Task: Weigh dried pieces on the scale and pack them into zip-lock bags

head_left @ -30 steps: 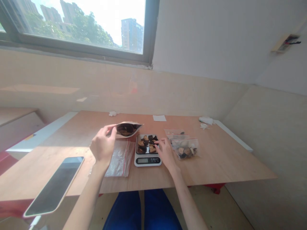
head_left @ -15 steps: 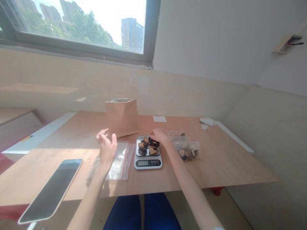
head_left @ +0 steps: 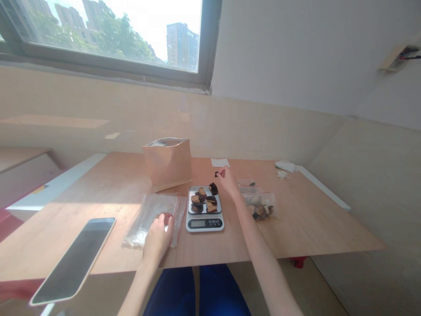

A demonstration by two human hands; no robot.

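My right hand (head_left: 227,179) is raised just beyond the scale's back right corner, its fingertips pinching a small dark dried piece (head_left: 216,174). On the metal plate of the white digital kitchen scale (head_left: 205,223) lie several curled dried pieces (head_left: 198,198), dark outside and tan inside; one dark piece stands at the plate's back right edge. My left hand (head_left: 160,232) rests over the clear zip bags (head_left: 148,215) left of the scale, fingers loosely bent and holding nothing that I can see. The display's digits are too small to read.
Behind the zip bags stands a brown kraft pouch (head_left: 168,166), its top gaping. Right of the scale lie clear bags with dried pieces (head_left: 261,208). A phone (head_left: 74,261) juts over the front left table edge. White paper (head_left: 220,163) and crumpled tissue (head_left: 285,166) lie at the back.
My left hand has come down and right onto the zip bags. My right hand has lifted away from the plate, up and right, with a small dark piece in its fingertips.
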